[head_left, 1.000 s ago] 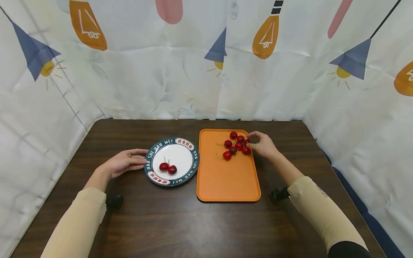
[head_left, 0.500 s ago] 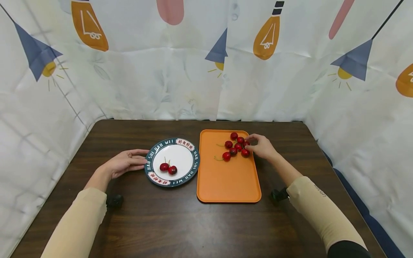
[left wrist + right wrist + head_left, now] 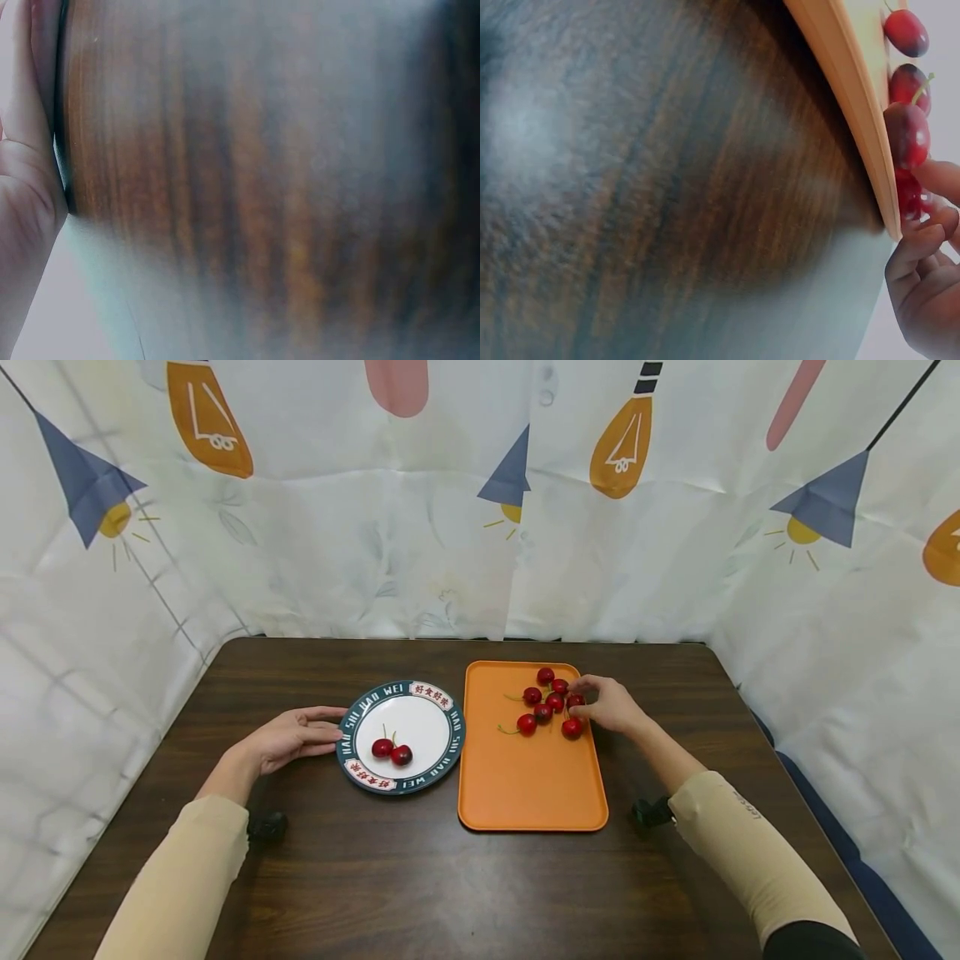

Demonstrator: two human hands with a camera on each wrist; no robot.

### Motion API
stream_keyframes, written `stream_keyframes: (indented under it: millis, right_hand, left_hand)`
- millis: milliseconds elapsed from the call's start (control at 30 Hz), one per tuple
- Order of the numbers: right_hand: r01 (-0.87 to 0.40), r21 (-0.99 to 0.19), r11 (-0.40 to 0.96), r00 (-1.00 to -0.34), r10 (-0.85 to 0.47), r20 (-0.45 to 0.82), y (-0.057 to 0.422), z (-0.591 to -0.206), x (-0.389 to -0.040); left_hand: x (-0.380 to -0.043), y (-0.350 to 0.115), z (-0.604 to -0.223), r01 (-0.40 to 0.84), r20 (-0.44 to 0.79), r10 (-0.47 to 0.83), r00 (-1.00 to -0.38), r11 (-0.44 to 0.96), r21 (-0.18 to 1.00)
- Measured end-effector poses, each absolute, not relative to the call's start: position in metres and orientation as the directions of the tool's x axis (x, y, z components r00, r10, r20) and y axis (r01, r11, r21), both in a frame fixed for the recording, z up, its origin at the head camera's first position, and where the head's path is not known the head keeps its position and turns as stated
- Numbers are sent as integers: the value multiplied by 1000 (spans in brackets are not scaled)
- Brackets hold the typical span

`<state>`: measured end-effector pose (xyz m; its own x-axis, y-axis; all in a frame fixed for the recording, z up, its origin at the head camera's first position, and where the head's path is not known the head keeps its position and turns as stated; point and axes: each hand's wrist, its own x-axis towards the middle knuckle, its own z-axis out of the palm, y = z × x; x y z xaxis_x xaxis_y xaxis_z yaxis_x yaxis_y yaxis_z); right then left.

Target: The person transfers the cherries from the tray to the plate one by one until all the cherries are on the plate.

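Note:
A round plate (image 3: pixel 411 729) with a dark blue lettered rim carries two cherries (image 3: pixel 392 752). My left hand (image 3: pixel 292 739) lies at its left side, fingertips right at the rim and fingers fairly straight. Several red cherries (image 3: pixel 542 712) are clustered toward the back right of an orange tray (image 3: pixel 531 785). Over the tray's right edge, my right hand (image 3: pixel 609 703) has its thumb and forefinger around a cherry (image 3: pixel 576 700), pinching it. In the right wrist view the thumb and finger meet the far end of the row of cherries (image 3: pixel 907 135), beyond the tray's rim (image 3: pixel 844 97).
Plate and tray stand side by side, nearly touching, on a dark wood table (image 3: pixel 420 885). A patterned white curtain (image 3: pixel 360 552) hangs behind the table and at both sides. Black wrist devices sit under the left sleeve (image 3: pixel 183 868) and right sleeve (image 3: pixel 750 847).
My right thumb and forefinger have closed around a cherry at the tray's right edge. The cherry in front of them has shifted slightly toward me. My left hand and the plate stay put.

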<state>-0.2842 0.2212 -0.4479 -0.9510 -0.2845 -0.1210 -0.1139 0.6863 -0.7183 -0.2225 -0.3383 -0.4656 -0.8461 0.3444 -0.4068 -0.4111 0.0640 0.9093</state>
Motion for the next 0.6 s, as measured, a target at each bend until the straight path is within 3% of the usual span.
stream_keyframes:
  millis: [600]
  right_hand:
    - [-136,-701,700,-954,-283,-97,221,-446,-280]
  left_hand:
    - [-222,-340,-467,-405,-403,347,-847,70,912]
